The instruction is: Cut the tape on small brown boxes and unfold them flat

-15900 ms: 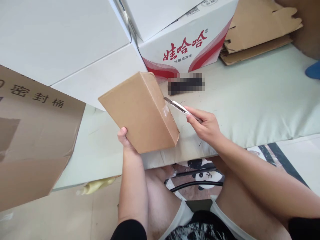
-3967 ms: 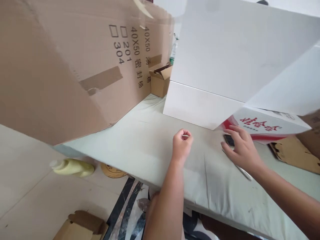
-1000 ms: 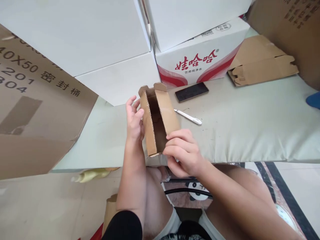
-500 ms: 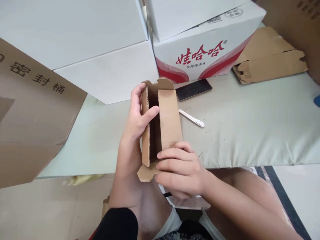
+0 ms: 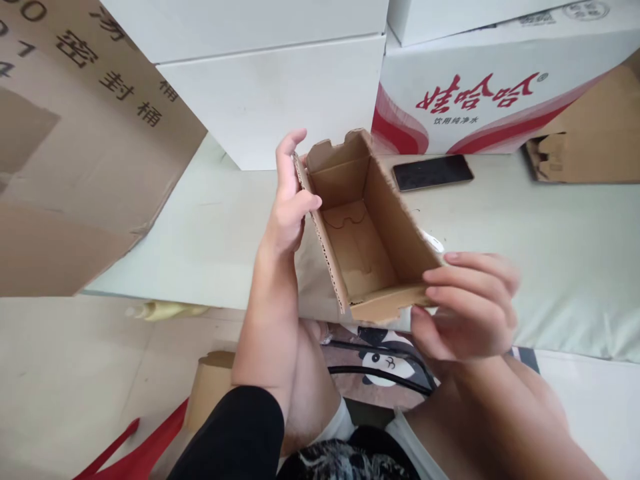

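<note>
Head view: left of the small open box point(image 5: 360, 240), a large brown carton point(image 5: 75, 167) with printed characters is leaning over the pale green pad point(image 5: 210, 233). Behind the box, white boxes point(image 5: 280, 100) are standing stacked. The left hand point(image 5: 287, 200) is pinching the box's left wall, thumb hooked inside the rim and fingers flat outside, apparently to hold that wall square. The box is hovering over the pad's near edge, tilted mouth-up toward the camera, so its empty inside and interlocked bottom flaps are showing. Just beyond the box's right wall, a dark phone point(image 5: 433, 172) is lying flat. The right hand point(image 5: 465, 303) is pinching the box's near right corner, fingers curled over the short flap, seemingly steadying that end. Farther right, a red-and-white carton point(image 5: 500, 87) and flattened cardboard point(image 5: 585, 147) are sitting.
</note>
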`<state>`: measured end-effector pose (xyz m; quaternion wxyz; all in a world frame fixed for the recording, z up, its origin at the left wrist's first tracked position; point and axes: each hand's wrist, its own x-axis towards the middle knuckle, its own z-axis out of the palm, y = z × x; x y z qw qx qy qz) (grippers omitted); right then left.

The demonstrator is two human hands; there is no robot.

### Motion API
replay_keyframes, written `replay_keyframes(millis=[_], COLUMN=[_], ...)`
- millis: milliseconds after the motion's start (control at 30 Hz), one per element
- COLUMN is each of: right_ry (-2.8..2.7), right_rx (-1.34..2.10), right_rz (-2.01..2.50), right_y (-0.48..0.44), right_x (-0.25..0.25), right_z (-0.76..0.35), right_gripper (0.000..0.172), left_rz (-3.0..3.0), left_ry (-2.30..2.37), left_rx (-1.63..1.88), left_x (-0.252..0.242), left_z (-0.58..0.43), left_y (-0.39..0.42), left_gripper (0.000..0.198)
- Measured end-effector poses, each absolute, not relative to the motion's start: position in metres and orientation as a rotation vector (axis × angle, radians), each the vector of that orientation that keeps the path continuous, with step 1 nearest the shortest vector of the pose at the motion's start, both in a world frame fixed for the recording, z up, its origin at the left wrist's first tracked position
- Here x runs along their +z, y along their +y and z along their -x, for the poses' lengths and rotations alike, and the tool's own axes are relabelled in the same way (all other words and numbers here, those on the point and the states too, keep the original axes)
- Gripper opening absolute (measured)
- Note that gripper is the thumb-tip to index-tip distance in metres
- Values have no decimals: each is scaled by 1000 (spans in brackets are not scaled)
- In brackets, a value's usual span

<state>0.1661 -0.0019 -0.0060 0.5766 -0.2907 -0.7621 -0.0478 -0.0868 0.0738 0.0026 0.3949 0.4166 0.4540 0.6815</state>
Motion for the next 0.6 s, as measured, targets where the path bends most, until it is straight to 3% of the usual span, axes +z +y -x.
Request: replay_keyframes(millis=[167, 300, 500, 600], right_ry=[-1728, -1750, -1734, -1775], right_rx=[-153, -152, 177, 306], right_rz=[804, 815, 783, 807], right_y=[5, 5, 4, 4], right_x=[-15, -15, -22, -26], right_z=[-172, -165, -162, -164], right_gripper=[45, 49, 64, 55], left_rz=[-1007, -966, -930, -817], left_ry=[1075, 1116, 1076, 1031], left_rx=[1607, 1646, 1552, 1575], left_x=[8, 3, 10, 12], left_z=[85, 84, 70, 61], left_y=[69, 74, 74, 72], left_gripper=[66, 67, 71, 69])
